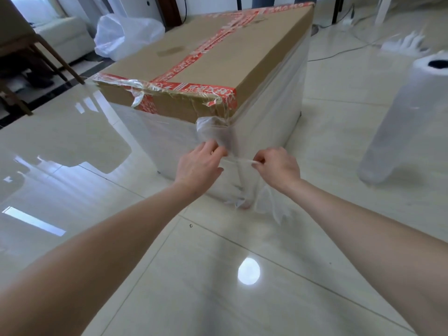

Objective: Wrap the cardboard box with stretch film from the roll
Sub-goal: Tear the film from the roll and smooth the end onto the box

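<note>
At the cardboard box (218, 57) corner, stretch film (238, 162) is pinched by left hand (200, 164) and right hand (278, 167). The taped-shut box's contents are hidden.

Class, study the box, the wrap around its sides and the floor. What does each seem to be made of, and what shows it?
Box: brown cardboard, matt, its top edge torn and crumpled. Stretch film: thin clear plastic, glossy, wrinkled and bunched at the corner. Floor: probably glazed ceramic or polished stone tile, mirror-shiny, with joint lines.
</note>
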The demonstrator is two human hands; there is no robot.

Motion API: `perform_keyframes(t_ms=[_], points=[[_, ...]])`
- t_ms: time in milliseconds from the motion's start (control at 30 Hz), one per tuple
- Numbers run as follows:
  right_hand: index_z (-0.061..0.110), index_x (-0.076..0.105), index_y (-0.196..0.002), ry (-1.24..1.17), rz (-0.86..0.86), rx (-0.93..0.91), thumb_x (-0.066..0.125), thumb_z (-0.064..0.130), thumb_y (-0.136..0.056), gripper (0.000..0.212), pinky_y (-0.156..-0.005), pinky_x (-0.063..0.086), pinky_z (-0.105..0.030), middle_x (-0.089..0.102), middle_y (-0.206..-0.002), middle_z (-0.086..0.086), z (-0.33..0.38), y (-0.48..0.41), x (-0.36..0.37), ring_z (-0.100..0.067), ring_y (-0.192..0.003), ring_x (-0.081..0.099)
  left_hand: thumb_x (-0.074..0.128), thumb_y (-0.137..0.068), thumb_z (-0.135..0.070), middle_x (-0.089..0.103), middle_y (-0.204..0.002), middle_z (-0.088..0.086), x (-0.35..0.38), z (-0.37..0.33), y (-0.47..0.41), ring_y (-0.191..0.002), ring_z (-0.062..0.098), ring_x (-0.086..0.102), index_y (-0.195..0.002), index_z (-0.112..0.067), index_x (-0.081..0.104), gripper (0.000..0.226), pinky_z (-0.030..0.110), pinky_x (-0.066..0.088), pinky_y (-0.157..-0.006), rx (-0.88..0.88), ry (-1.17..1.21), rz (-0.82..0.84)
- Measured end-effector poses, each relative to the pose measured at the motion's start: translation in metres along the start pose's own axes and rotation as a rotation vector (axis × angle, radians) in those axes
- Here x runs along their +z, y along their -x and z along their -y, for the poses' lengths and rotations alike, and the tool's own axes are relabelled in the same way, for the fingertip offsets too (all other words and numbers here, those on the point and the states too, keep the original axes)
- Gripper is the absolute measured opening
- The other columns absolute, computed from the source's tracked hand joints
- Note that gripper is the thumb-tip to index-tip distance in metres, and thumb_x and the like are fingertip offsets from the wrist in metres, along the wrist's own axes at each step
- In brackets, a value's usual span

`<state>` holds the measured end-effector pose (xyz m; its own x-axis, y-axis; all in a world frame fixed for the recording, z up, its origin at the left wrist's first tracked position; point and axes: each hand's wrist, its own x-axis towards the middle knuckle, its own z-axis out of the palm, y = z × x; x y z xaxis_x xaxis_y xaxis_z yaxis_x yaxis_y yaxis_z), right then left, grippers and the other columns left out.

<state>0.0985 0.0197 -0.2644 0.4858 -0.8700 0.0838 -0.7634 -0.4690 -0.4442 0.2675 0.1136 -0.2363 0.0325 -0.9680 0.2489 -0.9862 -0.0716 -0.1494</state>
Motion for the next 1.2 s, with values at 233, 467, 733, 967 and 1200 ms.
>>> perform_keyframes(t_ms=[233, 467, 733, 967, 1200], points=[[0.021, 0.068, -0.079, -0.222, 0.031, -0.037, 0.055, 0.042, -0.090, 0.027, -0.064, 0.040, -0.031, 0.065, -0.074, -0.003, -0.013, -0.001, -0.021, -0.025, -0.081, 0.061, 0.064, -0.082, -0.044, 0.058, -0.111, -0.003, 0.004, -0.027, -0.009, -0.094, 0.022, 0.063, -0.119, -0.024, 0.053, 0.043, 0.030, 0.035, -0.054, 0.015, -0.096, -0.026], [0.027, 0.062, -0.073, -0.260, 0.076, -0.035, 0.046, 0.044, -0.094, 0.032, -0.072, 0.045, -0.035, 0.067, -0.082, -0.004, -0.014, -0.001, -0.026, -0.029, -0.089, 0.062, 0.082, -0.063, -0.015, 0.062, -0.054, 0.000, -0.014, -0.036, -0.017, -0.035, 0.026, 0.054, -0.060, -0.017, 0.067, 0.015, 0.017, 0.033, -0.043, 0.055, -0.064, -0.219], [0.025, 0.055, -0.113, 0.253, -0.159, -0.334, 0.060, 0.065, -0.072, 0.058, -0.101, 0.030, -0.040, 0.055, -0.116, 0.000, 0.000, 0.005, -0.024, -0.025, -0.112, 0.046, 0.073, -0.072, -0.016, 0.060, -0.056, -0.002, -0.027, -0.032, -0.018, -0.040, 0.024, 0.055, -0.063, -0.017, 0.067, 0.011, 0.018, 0.028, -0.038, 0.157, -0.081, -0.312], [0.022, 0.071, -0.102, -0.084, -0.208, -0.198, 0.052, 0.041, -0.093, 0.028, -0.089, 0.041, -0.039, 0.065, -0.104, -0.006, -0.003, -0.007, -0.035, -0.029, -0.105, 0.051, 0.058, -0.075, -0.012, 0.064, -0.084, 0.003, -0.048, -0.032, -0.032, -0.079, 0.026, 0.062, -0.085, -0.017, 0.070, 0.017, 0.033, 0.048, -0.066, 0.441, -0.376, -0.498], [0.021, 0.073, -0.097, -0.267, -0.190, -0.120, 0.056, 0.038, -0.092, 0.025, -0.085, 0.044, -0.040, 0.068, -0.098, -0.004, -0.016, -0.005, -0.048, -0.026, -0.099, 0.055, 0.054, -0.088, -0.039, 0.048, -0.133, 0.009, -0.069, -0.052, -0.060, -0.137, 0.029, 0.031, -0.107, -0.017, 0.065, 0.032, 0.058, 0.005, -0.113, 0.411, -0.721, -0.063]])
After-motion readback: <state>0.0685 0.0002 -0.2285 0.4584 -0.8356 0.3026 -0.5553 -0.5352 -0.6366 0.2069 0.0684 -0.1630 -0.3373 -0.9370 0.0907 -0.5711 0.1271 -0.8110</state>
